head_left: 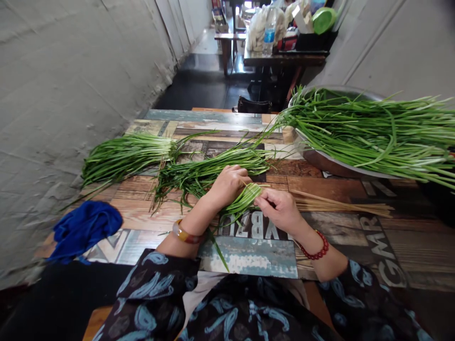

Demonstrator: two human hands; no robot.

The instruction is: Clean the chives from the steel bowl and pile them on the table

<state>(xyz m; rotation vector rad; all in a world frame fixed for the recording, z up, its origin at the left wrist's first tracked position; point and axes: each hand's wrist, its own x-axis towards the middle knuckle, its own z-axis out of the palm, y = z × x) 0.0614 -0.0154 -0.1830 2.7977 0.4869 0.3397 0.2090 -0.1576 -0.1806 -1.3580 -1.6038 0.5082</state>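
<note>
My left hand (231,185) is closed around a small bunch of green chives (245,199) near the middle of the table. At the pale cut end of this bunch, my right hand (279,206) has its fingers pinched together; whatever lies between its fingertips is too small to make out. Just beyond my left hand lies a loose pile of chives (209,168). A thicker bundle of chives (131,154) rests at the left, its pale ends facing right. Thin wooden sticks (341,204) stretch out to the right of my right hand.
A large metal bowl (337,166) heaped with long chives (369,125) stands at the back right. The blue cloth (87,227) lies at the table's left edge, near the wall. Farther back, another table (284,60) bears bags and a water bottle (269,35).
</note>
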